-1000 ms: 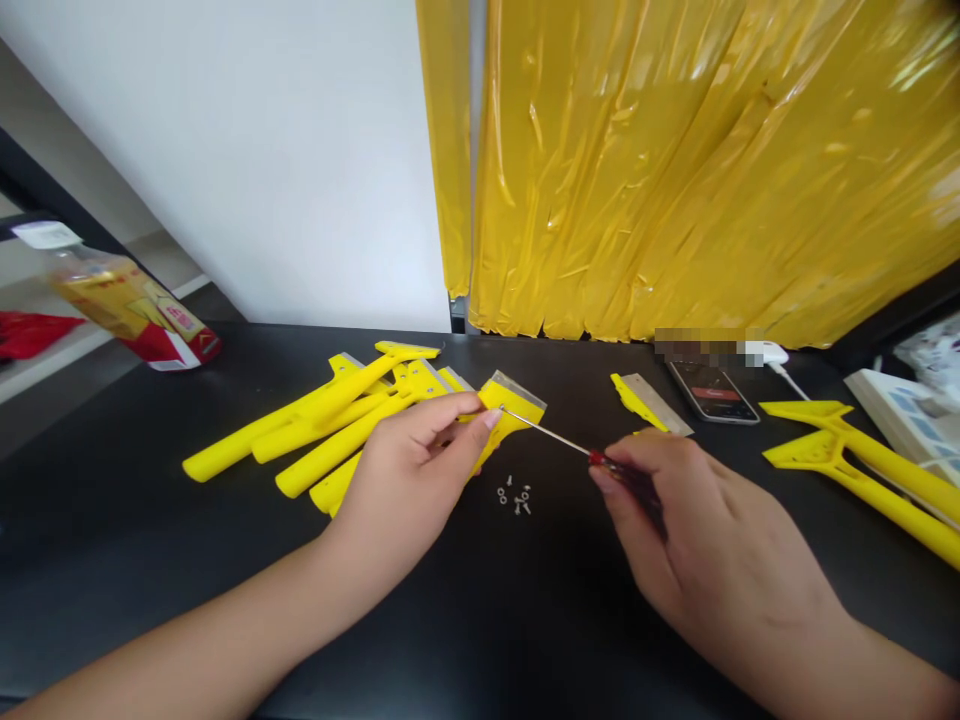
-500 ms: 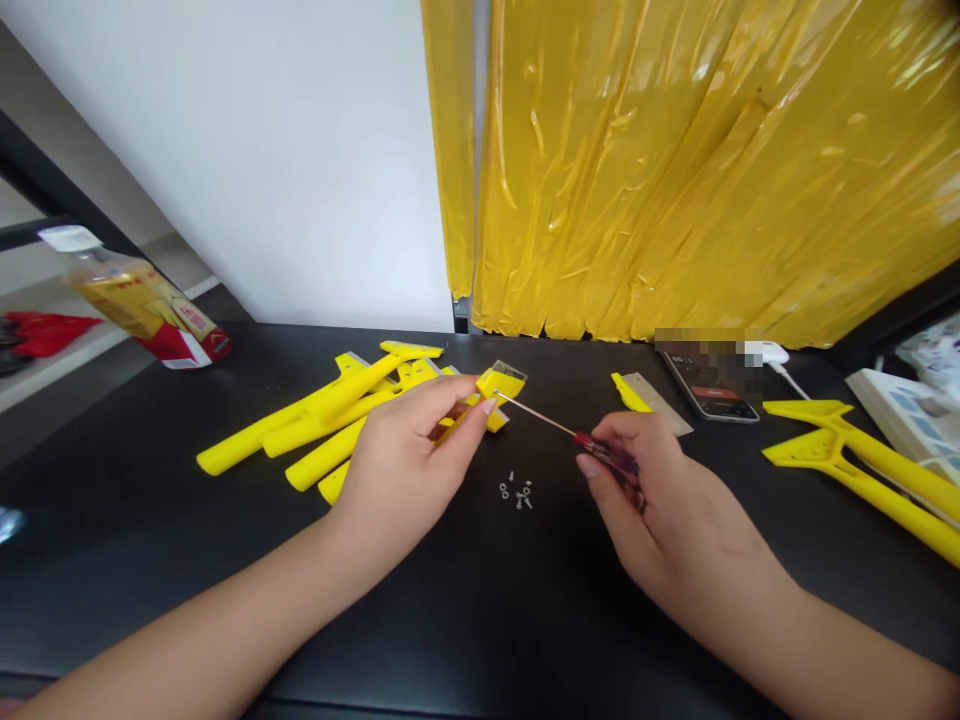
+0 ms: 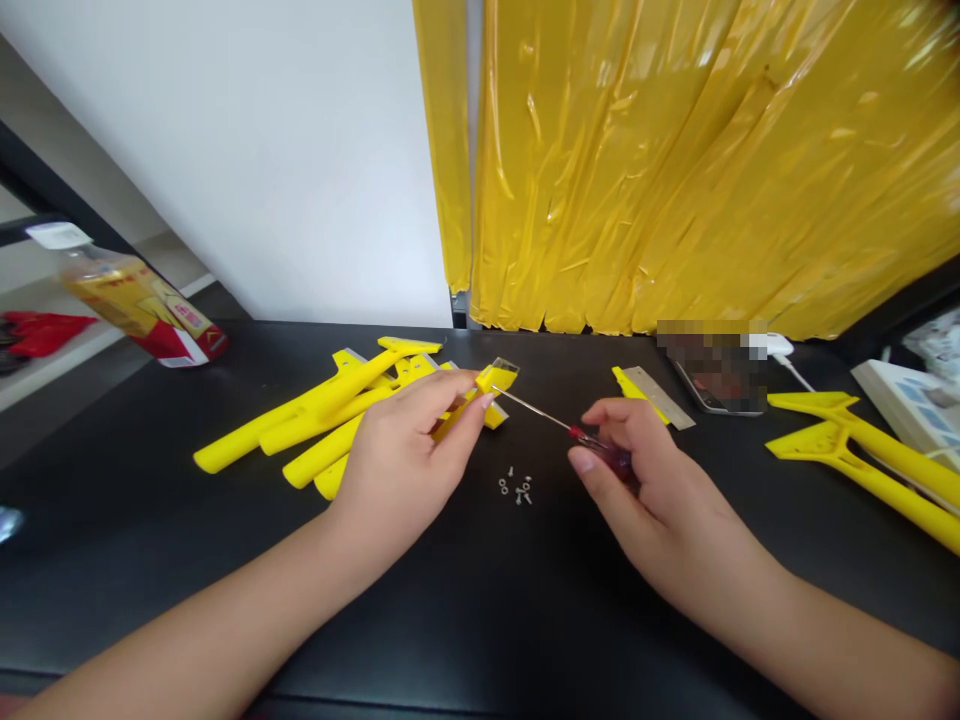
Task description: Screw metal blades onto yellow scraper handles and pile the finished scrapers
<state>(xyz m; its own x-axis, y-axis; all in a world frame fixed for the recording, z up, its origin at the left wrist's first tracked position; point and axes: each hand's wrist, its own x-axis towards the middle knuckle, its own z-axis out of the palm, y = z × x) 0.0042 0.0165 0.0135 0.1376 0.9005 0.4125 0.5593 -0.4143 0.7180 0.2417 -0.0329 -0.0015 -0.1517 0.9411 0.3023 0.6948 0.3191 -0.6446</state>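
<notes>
Yellow scraper [image 3: 496, 379] is pinched in my left hand [image 3: 397, 450], above the black counter [image 3: 465, 620], with a small metal blade at its top edge. My right hand [image 3: 660, 480] closes on a red-handled screwdriver [image 3: 600, 450], and the thin steel shaft reaches across to the scraper, with the tip just beside my left fingers. From this distance I cannot tell if the tip touches a screw. The two hands are apart, with only the shaft between them. Between them on the counter, small loose screws and nuts [image 3: 516, 486] lie in a little group, so these are not fitted yet. Behind my left hand is a heap of yellow scraper handles [image 3: 300, 420]. Beyond my right hand lies a metal blade with yellow holder [image 3: 645, 395], and further right two more yellow scrapers [image 3: 847, 440]. Far back, a phone [image 3: 720, 405] is partly blurred, a plastic bottle [image 3: 127, 295] has a yellow and red label that I cannot read, and a yellow plastic sheet [image 3: 660, 160] hangs behind the counter.
</notes>
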